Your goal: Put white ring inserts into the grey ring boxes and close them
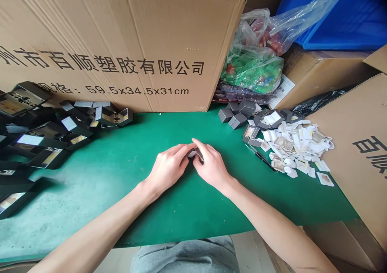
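My left hand (169, 168) and my right hand (211, 166) meet at the middle of the green table (121, 192). Both close their fingers on one small dark grey box (195, 153) held between them, mostly hidden by the fingers. Several open black boxes (45, 140) with pale inserts lie piled at the left. At the right lies a heap of small white cards (298, 146), with a few closed grey boxes (238, 114) behind it.
A large printed cardboard carton (127, 43) stands along the back of the table. Clear bags of green and red items (255, 59) sit at the back right, below a blue bin (347, 19). More cartons (359, 144) line the right side. A black pen (261, 157) lies by the cards.
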Tool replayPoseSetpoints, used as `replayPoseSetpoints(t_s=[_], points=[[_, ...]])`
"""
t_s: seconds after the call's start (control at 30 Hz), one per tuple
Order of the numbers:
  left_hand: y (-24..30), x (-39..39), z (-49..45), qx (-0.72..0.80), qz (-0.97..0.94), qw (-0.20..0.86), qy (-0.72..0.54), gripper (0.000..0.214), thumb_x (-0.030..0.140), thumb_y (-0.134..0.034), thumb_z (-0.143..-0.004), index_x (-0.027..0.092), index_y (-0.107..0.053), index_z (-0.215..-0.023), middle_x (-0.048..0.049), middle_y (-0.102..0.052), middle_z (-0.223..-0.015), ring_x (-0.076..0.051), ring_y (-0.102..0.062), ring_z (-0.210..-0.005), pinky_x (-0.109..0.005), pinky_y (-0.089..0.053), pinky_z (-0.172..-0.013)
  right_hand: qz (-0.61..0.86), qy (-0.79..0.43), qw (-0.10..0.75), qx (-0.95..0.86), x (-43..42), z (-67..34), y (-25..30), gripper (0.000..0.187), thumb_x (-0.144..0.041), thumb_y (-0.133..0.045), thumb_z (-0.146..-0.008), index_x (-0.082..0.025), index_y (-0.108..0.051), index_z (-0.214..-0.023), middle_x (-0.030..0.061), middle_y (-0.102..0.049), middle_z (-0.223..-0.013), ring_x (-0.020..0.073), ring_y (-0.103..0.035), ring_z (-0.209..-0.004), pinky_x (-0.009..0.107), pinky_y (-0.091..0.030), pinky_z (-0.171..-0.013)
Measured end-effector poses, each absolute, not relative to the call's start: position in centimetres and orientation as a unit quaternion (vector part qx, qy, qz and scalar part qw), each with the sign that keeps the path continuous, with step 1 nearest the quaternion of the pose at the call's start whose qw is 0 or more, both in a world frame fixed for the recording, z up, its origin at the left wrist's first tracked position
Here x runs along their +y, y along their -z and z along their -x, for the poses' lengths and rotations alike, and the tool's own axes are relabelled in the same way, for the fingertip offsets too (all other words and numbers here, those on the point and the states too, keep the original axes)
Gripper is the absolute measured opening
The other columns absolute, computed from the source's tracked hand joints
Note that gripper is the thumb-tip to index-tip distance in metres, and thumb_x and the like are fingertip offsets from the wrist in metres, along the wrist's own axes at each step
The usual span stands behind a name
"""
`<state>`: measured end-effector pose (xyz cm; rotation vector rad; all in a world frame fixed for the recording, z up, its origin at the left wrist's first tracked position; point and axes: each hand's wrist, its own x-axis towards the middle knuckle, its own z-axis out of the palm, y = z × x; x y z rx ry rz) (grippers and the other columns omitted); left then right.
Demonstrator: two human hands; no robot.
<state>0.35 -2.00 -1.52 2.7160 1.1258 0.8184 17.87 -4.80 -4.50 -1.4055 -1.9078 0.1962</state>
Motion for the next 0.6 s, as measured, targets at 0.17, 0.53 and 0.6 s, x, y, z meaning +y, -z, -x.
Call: replayPoseSetpoints(t_s=[0.17,0.53,0.6], points=[[1.59,-2.03,-0.36,0.368,-0.89,0.035,-0.269,0.04,0.012,-0.045,-0.093,0.024,-0.062,-0.127,-0.0032,-0.075,-0.121,-0.019,-0.074,-0.101,-0.029,-0.058,-0.083,0.548,-0.099,0.394,-0.731,-4.84,-18.05,4.32,0.057,-0.012,-0.048,-0.089,-0.019,-0.048,-0.145,0.0088,-0.072,-0.119,0.0234,-0.068,-0.107,0.038,-0.059,-0.091],[1.51,-2.02,-0.35,0.395,-0.882,0.057,-0.249,0.04,0.021,-0.048,-0.097,0.021,-0.055,-0.136,-0.0065,-0.076,-0.111,-0.022,-0.072,-0.091,-0.033,-0.057,-0.079,0.537,-0.123,0.432,-0.714,-4.51,-18.12,4.69,0.053,-0.014,-0.051,-0.088,-0.02,-0.052,-0.141,0.0083,-0.073,-0.117,0.0223,-0.071,-0.105,0.037,-0.059,-0.093],[1.35,-2.06,-0.37,0.393,-0.879,0.086,-0.254,0.04,0.028,-0.047,-0.1,0.02,-0.052,-0.138,-0.0082,-0.075,-0.115,-0.023,-0.07,-0.095,-0.035,-0.057,-0.082,0.528,-0.132,0.449,-0.708,-4.33,-18.34,4.81,0.052,-0.016,-0.052,-0.089,-0.021,-0.052,-0.14,0.0072,-0.073,-0.115,0.0216,-0.071,-0.103,0.036,-0.06,-0.092]])
